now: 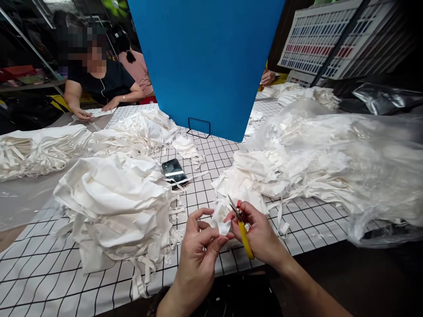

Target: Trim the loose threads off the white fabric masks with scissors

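My left hand (199,251) pinches the edge of a white fabric piece (224,225) between thumb and fingers, near the table's front edge. In my right hand (256,231) is a pair of scissors (243,233) with yellow-and-red handles, its metal blades pointing up and away. The fingertips of that hand also touch the fabric. Left of my hands lies a large heap of white fabric pieces (112,207) with narrow straps trailing off its side. Just beyond my hands spreads another pile of white fabric pieces (254,171).
A blue board (208,66) stands upright on the grid-patterned tablecloth (198,189). A phone (174,171) lies mid-table. Clear plastic bags (363,167) with white fabric fill the right side. A co-worker (102,83) sits at the far left, handling white fabric.
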Demonstrator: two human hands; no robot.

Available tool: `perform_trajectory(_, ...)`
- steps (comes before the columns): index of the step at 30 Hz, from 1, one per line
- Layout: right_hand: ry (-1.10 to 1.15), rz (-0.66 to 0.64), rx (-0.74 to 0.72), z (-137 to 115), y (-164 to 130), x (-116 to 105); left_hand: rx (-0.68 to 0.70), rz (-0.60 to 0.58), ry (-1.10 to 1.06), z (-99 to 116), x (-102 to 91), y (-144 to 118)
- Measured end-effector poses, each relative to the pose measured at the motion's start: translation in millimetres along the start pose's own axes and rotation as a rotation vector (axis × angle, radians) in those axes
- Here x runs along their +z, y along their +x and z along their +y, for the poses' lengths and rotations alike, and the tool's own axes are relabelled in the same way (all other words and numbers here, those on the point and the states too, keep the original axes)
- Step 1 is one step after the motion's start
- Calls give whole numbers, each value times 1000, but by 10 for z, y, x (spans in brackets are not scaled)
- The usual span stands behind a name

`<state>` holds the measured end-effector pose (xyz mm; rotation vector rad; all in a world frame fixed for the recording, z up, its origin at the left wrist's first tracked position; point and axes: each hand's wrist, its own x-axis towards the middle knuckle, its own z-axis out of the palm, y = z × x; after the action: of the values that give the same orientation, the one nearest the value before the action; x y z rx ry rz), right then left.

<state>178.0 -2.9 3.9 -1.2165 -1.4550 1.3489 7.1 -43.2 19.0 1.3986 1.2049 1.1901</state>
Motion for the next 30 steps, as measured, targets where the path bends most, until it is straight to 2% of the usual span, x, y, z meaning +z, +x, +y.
perform_trajectory(2, 84, -89, 34, 10, -8, 7, 4, -34, -58, 1, -11, 14)
perform_trajectory(4, 133, -149, 38, 16, -20, -17, -34, -123, -205, -17, -3, 32)
perform_trajectory(6, 89, -135, 22, 7, -44, -85, -56, -172, -324, -55, 16, 51)
perform_trajectory(8, -46, -59, -9, -24, -90, -194, -47, -165, -356, -99, 32, 71)
perform_trajectory(10, -232, -20, -39, -78, -156, -313, -23, -140, -314, -132, 38, 92)
perform_trajectory(13, -475, -82, -58, -178, -271, -432, 39, -126, -200, -136, 35, 120)
perform_trajectory(16, -606, -126, -38, -255, -357, -441, 106, -132, -72, -100, 36, 138)
perform_trajectory(25, -708, -112, -110, -316, -367, -330, 144, -195, 9, -73, 41, 96)
perform_trajectory(30, -726, -138, -95, -376, -370, -303, 133, -199, 20, -71, 34, 92)
